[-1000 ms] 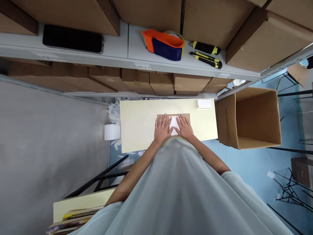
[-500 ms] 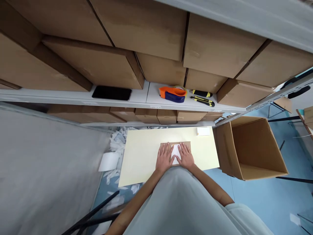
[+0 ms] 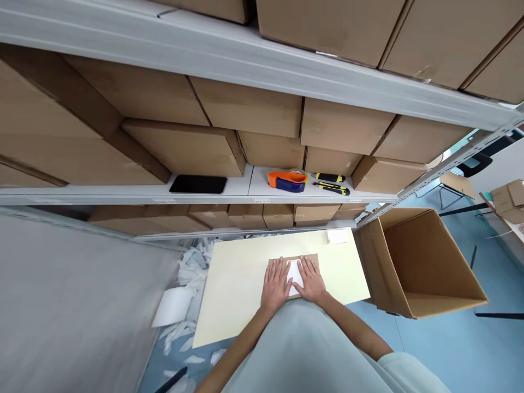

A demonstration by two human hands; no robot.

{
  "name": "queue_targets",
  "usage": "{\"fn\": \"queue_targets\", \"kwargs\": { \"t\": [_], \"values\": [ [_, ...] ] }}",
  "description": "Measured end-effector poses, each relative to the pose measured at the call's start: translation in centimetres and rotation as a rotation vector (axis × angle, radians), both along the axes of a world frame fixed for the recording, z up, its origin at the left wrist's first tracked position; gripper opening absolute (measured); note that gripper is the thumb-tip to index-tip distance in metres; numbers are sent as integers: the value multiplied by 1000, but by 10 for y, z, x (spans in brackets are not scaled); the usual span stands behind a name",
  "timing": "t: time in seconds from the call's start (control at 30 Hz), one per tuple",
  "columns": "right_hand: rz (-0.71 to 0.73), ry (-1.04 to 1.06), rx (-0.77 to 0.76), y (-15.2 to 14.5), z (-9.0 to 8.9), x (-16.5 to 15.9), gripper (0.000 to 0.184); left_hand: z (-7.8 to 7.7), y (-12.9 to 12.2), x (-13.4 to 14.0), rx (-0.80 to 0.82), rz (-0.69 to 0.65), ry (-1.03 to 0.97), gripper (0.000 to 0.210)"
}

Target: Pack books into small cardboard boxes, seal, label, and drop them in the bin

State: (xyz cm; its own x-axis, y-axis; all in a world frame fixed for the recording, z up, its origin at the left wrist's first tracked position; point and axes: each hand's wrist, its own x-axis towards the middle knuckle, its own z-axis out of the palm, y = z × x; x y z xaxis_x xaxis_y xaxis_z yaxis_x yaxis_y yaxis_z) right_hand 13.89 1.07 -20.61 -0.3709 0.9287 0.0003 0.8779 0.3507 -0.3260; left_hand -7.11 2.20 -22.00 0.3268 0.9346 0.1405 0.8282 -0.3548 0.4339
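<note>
A small flat cardboard box (image 3: 292, 258) lies on the pale yellow tabletop (image 3: 237, 284), close against my body. On its top is a white label (image 3: 294, 277). My left hand (image 3: 275, 284) rests flat on the left side of the box, fingers stretched out and spread. Over the right side lies my right hand (image 3: 310, 278), also flat with its fingers apart. Both thumbs point inward across the label and nearly meet. Parts of the box and label are hidden beneath the hands.
A white stack of labels (image 3: 338, 236) lies at the table's back right. On the shelf (image 3: 241, 188) are a phone (image 3: 198, 184), an orange-blue tape dispenser (image 3: 287, 180) and cutters (image 3: 331, 188). A large open carton (image 3: 434, 262) stands at right; paper scraps (image 3: 190, 273) litter the left floor.
My view has tilted upward, so the table and shelf sit lower and another shelf of boxes shows above. Both hands stay flat on the cardboard box.
</note>
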Motion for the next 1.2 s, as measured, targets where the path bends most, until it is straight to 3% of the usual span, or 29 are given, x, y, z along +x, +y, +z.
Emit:
{"fn": "queue_targets", "kwargs": {
  "t": [0.3, 0.4, 0.53, 0.63, 0.73, 0.97, 1.2],
  "values": [
    [70, 42, -87, 4, 9, 17, 110, 9, 4, -8, -50, -27, -108, 64],
    [-148, 131, -96, -16, 8, 41, 111, 8, -9, -26, -106, 76, -177, 74],
    [-495, 362, -275, -60, -4, 75, 106, 5, -40, -52, -397, 321, -330, 82],
    [-521, 495, -462, -86, -8, 82, 108, 8, -56, -57, -610, 388, -470, 79],
    [-463, 582, -499, -94, -4, 71, 104, 15, -60, -48, -699, 354, -593, 79],
    [-524, 641, -338, -69, 25, 59, 66, 26, -49, -34, -588, 411, -746, 83],
    [-627, 660, -242, -33, 73, 70, 47, 54, -27, -34, -423, 509, -779, 61]
  ]
}}
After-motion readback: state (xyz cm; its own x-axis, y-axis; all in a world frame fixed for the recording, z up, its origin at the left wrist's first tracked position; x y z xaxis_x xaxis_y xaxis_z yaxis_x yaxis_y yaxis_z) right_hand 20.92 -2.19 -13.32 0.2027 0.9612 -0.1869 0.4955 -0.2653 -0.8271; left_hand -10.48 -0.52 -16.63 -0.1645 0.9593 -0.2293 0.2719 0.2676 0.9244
